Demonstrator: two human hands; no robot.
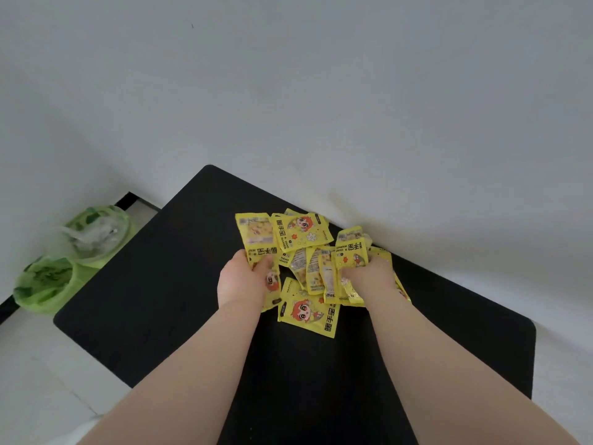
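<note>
On black table (144, 300), left hand (242, 279), right hand (370, 276) grip yellow packets (300, 232).

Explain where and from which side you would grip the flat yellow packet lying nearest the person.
Probably pinch its near edge, coming from the person's side. The packet lies flat and thin on the black table; its far end meets the pile, while its near edge borders bare tabletop.

Left grip (242, 281), right grip (369, 277) and forearms (208, 364) are bare.
</note>
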